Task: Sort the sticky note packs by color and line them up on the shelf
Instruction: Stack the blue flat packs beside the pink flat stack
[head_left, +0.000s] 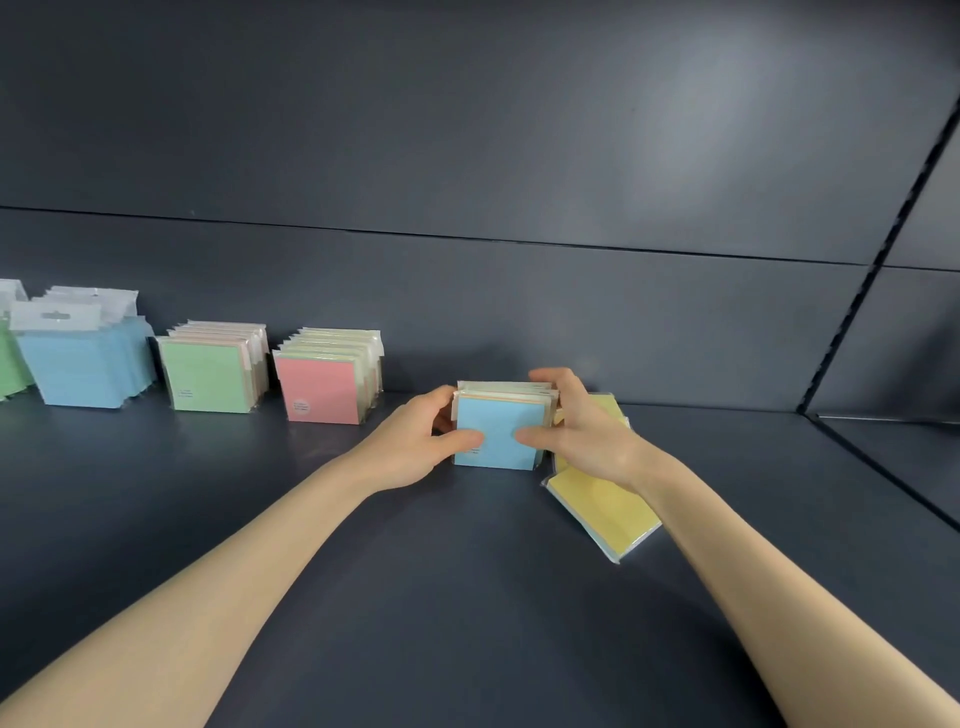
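The blue stack (496, 436) is held upright on the shelf (467, 597), right of centre and near the back wall (519, 312). It is clasped from both sides. The left hand (415, 441) is wrapped round its left edge, thumb pressed on the blue front. The right hand (582, 431) is curled over its right edge and top, thumb likewise on the front. Several packs are squeezed together here, and pale edges of other colours are glimpsed behind the blue face, so what is behind it cannot be told for sure.

The step in hand is judged to be squaring and seating this stack. It would be done best with even pressure from both sides, bottom edges flat on the shelf, and the front turned to match the pink row (322, 384) and green row (208, 374) on the left. The slick wrappers are likely to slide on one another, so the grip should be eased off slowly, one hand at a time, or the packs may fan out or topple forward.

Now the room. A bare gap is seen between the pink row and the stack, so a slide leftward is open. It is tighter on the right: yellow packs (602, 509) lie flat and skewed just beside the stack, partly under the right wrist, and could be nudged. Farther left, blue packs (83, 364) with hang tabs are stood near the wall. The slotted post (872, 260) is well apart to the right, and bare shelf is seen in front.
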